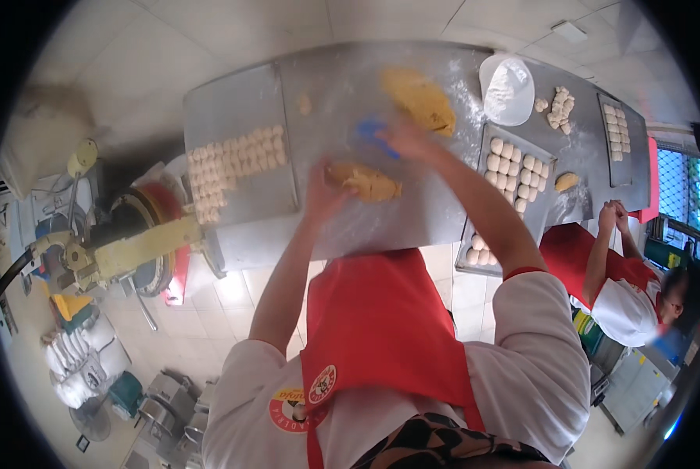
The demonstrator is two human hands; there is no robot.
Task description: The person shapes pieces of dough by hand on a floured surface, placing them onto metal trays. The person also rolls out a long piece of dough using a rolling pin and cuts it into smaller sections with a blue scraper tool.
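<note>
My right hand (405, 142), slightly smeared by motion, grips a blue dough scraper (372, 133) above the steel table (330, 86). Lower and to the left, my left hand (328, 195) is closed around the left end of an elongated piece of yellowish dough (375, 186), its thumb resting along the near side. Just beyond the scraper lies a large slab of the same yellow dough (416, 95) with a cut edge on its right. A small dough ball (305, 104) sits alone near the left tray.
Rows of dough balls fill much of a left tray (244, 102) and a right tray (469, 248). Behind the right tray stands a white tub of flour (508, 86). Another person (616, 289) works at the table's right end; a cream-coloured machine (143, 246) stands at left.
</note>
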